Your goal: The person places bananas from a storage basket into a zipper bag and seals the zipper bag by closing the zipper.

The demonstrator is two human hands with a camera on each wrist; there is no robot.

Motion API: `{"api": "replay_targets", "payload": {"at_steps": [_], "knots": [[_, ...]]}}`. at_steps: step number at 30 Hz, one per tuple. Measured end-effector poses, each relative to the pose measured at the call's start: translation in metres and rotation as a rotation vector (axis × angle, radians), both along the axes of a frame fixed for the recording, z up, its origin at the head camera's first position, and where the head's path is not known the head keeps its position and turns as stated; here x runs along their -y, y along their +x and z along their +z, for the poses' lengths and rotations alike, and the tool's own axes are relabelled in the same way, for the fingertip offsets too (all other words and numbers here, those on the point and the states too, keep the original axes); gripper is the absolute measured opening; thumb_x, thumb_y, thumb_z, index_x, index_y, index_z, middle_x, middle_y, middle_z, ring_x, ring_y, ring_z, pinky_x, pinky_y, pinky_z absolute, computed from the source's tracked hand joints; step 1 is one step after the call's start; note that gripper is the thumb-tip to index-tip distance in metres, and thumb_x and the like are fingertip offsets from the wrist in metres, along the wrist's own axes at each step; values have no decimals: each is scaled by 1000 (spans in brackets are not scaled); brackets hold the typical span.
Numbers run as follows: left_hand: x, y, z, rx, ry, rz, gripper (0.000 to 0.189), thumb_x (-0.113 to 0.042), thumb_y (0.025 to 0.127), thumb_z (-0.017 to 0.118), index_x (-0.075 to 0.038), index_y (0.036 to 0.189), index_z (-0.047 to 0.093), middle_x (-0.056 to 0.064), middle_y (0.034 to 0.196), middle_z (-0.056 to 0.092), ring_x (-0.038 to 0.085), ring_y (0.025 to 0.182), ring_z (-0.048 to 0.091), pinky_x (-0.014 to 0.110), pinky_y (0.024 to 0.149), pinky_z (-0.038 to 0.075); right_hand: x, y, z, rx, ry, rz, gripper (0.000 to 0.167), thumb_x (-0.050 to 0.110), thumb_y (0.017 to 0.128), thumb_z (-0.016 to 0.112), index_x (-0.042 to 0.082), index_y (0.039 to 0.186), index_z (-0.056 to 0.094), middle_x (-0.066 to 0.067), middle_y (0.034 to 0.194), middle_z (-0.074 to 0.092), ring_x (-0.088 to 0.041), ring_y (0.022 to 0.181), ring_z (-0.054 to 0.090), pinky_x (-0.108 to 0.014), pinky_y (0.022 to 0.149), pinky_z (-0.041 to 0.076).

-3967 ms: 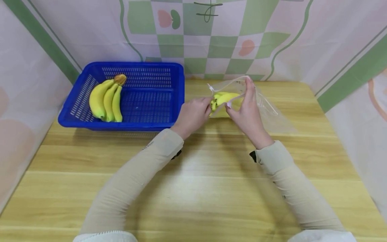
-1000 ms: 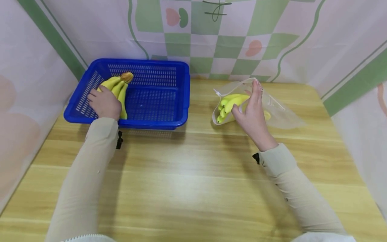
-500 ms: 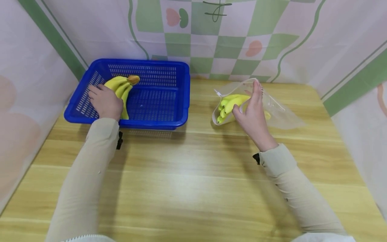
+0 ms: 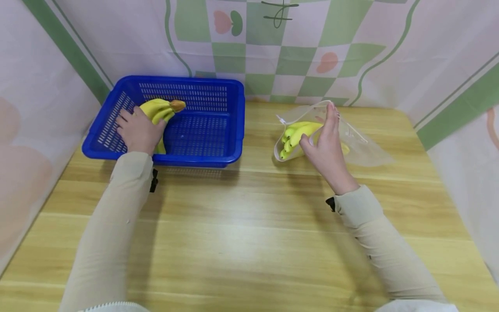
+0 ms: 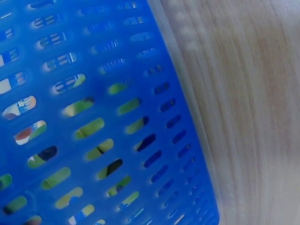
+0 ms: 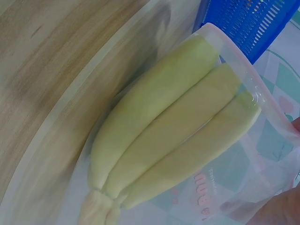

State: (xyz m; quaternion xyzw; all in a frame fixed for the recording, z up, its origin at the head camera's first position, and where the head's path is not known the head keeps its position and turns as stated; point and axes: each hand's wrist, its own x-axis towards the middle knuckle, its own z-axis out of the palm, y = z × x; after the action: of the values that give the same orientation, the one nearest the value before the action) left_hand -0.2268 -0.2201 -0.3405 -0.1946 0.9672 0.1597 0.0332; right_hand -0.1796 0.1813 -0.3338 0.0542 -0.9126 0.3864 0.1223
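Observation:
In the head view, a bunch of yellow bananas [image 4: 155, 107] lies in the left part of a blue plastic basket [image 4: 195, 161], its brown stem pointing right. My left hand [image 4: 138, 133] grips this bunch from above, fingers over its left side and thumb at its right. On the right, my right hand [image 4: 325, 151] holds the mouth of a clear zip bag [image 4: 366, 151] apart between thumb and fingers. Another bunch of bananas [image 4: 302, 132] lies inside the bag, tips toward the mouth; the right wrist view shows that bagged bunch [image 6: 159, 126] through the plastic.
Both basket and bag are on a wooden table [image 4: 249, 234], near its back edge. A green and white checked cloth [image 4: 273, 65] hangs behind. The slotted basket wall [image 5: 108, 112] fills much of the left wrist view and hides most of the left hand there.
My left hand has gone from the bag to the basket and taken hold of the bunch there. The bunch's stem has swung to the right. The right hand keeps holding the bag.

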Motion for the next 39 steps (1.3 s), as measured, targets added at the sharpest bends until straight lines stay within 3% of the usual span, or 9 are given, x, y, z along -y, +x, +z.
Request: {"api": "replay_targets", "payload": {"at_steps": [7, 13, 15, 21, 29, 39], "knots": [[0, 1, 2, -2, 116, -12, 82, -38, 95, 45, -5, 153, -3, 39, 152, -5, 58, 140, 2, 71, 109, 20, -1, 0, 0, 6, -1, -1, 89, 18, 88, 55, 8, 153, -5, -12, 162, -4, -27, 150, -2, -49, 122, 9], [0, 2, -1, -10, 136, -10, 83, -32, 93, 51, -10, 153, -3, 39, 144, 21, 59, 126, 34, 67, 101, 35, -1, 0, 0, 4, 0, 1, 88, 17, 88, 54, 7, 153, -5, -12, 162, -4, -27, 150, -1, -49, 122, 9], [0, 2, -2, -16, 136, -9, 84, -29, 92, 52, -10, 152, -3, 39, 142, 26, 58, 122, 39, 66, 100, 36, -1, -1, 0, 1, -3, 3, 88, 16, 88, 54, 6, 153, -5, -13, 162, -4, -27, 150, -1, -49, 122, 9], [0, 3, -1, -13, 132, -4, 86, -21, 90, 53, -8, 152, -5, 40, 141, 26, 58, 123, 38, 66, 101, 36, -2, -1, -1, -10, -4, 6, 88, 15, 88, 54, 5, 153, -4, -14, 161, -3, -27, 150, 0, -49, 122, 9], [0, 2, -1, -13, 102, -3, 82, -19, 90, 52, -3, 151, 1, 40, 139, 32, 57, 122, 41, 65, 99, 39, -3, 0, -2, -14, -3, 11, 88, 15, 88, 54, 4, 153, -4, -14, 161, -3, -28, 150, 1, -49, 121, 10], [-3, 3, -1, -38, 126, 4, 76, -22, 94, 47, -3, 151, 2, 40, 141, 29, 57, 125, 38, 65, 101, 38, -2, 0, -3, -20, 3, 19, 87, 14, 88, 54, 3, 153, -3, -14, 161, -3, -29, 150, 3, -49, 121, 10]]}}
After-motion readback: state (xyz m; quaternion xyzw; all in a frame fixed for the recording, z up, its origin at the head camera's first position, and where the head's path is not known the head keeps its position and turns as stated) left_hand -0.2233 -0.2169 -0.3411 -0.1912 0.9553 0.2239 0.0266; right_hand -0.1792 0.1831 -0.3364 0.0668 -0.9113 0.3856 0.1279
